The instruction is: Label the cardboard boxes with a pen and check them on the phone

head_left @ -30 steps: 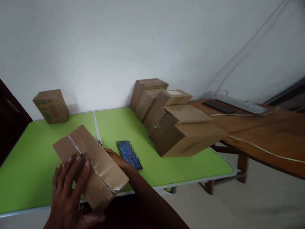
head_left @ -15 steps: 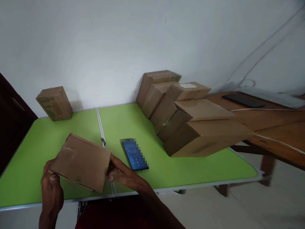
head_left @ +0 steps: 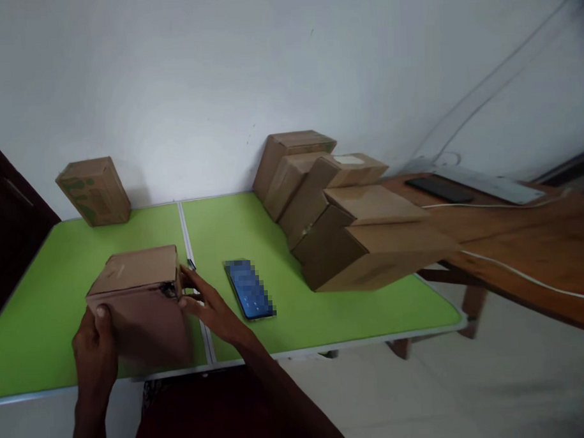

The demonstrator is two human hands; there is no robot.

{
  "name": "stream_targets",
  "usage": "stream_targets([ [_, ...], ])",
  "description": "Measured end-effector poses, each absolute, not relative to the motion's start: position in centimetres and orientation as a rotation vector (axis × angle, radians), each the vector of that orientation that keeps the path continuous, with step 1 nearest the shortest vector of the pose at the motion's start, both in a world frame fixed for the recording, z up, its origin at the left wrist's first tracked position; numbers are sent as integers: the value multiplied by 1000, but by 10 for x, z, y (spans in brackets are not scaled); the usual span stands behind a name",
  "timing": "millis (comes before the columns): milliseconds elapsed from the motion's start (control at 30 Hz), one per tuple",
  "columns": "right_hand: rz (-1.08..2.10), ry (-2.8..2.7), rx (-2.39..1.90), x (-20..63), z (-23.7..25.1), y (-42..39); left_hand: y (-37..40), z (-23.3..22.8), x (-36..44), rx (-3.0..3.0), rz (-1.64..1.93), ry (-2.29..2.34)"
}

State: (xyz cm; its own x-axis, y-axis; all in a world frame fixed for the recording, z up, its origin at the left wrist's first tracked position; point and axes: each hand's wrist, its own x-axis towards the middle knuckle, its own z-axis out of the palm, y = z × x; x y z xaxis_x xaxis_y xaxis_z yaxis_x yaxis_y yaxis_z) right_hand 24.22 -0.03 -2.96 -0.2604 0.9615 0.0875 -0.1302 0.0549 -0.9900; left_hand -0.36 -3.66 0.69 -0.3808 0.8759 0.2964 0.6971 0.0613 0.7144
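Note:
A brown cardboard box (head_left: 139, 301) stands on the green table (head_left: 254, 233) near its front edge. My left hand (head_left: 94, 350) grips the box's left front side, thumb on the near face. My right hand (head_left: 206, 305) presses against its right side, fingers at the top corner. A phone (head_left: 249, 289) with a lit blue screen lies flat just right of my right hand.
A row of several cardboard boxes (head_left: 339, 211) leans along the table's right side. One more box (head_left: 94, 191) stands at the back left against the white wall. A wooden table (head_left: 513, 230) with a cable, a dark phone and a flat device adjoins on the right.
The box has been turned from lying flat and slanted, taped side up, to standing squarely with a plain face toward me. Both hands shifted to its sides.

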Motion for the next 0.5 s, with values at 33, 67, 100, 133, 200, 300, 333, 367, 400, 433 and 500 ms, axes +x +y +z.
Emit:
stream_targets([
  [33,1390,-1354,-935,239,-26,0,-37,9,-3,1594,1217,2138],
  [67,1374,-1374,-950,237,-21,0,-38,10,-3,1574,1213,2164],
  [100,1360,-1401,-972,235,-16,0,-38,12,-4,1542,1205,2195],
  [133,1349,-1427,-1003,233,-11,0,-38,14,-4,1501,1186,2220],
  [200,1337,-1445,-1091,230,-5,1,-37,18,-4,1421,1172,2213],
  [300,1335,-1402,-1189,229,-3,-2,-34,26,6,1348,1302,2117],
  [333,1334,-1388,-1192,229,-3,-4,-33,29,12,1359,1377,2106],
  [367,1331,-1380,-1188,229,-4,-6,-32,33,18,1402,1451,2107],
  [400,1329,-1378,-1183,229,-4,-9,-31,37,24,1485,1506,2108],
  [433,1329,-1378,-1184,228,-3,-11,-30,42,31,1597,1540,2104],
  [500,1338,-1373,-1205,226,1,-15,-29,51,41,1816,1542,2100],
])
